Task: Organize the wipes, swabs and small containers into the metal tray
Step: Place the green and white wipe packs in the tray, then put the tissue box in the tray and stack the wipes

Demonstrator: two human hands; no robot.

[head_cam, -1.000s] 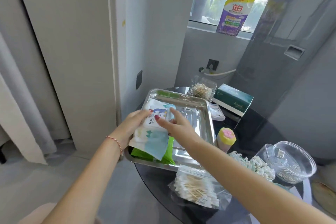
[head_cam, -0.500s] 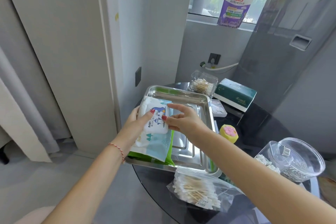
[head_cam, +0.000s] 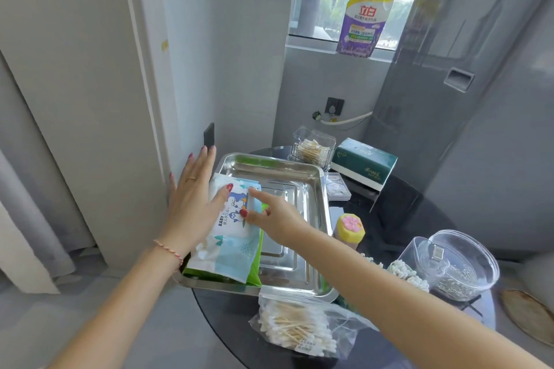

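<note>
The baby wipes pack (head_cam: 229, 231) lies on a green pack (head_cam: 254, 266) at the left side of the metal tray (head_cam: 299, 186). Left hand (head_cam: 192, 201) is flat, fingers spread, thumb on the pack. Right hand (head_cam: 275, 219) has fingers loosely apart, touching the pack's right edge. Press the stack square against the tray's left wall, keeping the centre free for the swabs.

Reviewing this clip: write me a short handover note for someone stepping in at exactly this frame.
Left hand: open, fingers spread, thumb resting on the baby wipes pack.
Right hand: open, fingertips on the same pack's right edge.
Done: the wipes pack lies on a green pack at the left side of the metal tray.
Left, all outside the tray on the black table: bagged cotton swabs, the clear swab box, loose white swabs, the round clear container, the yellow-topped small container and the small sachets.
</note>
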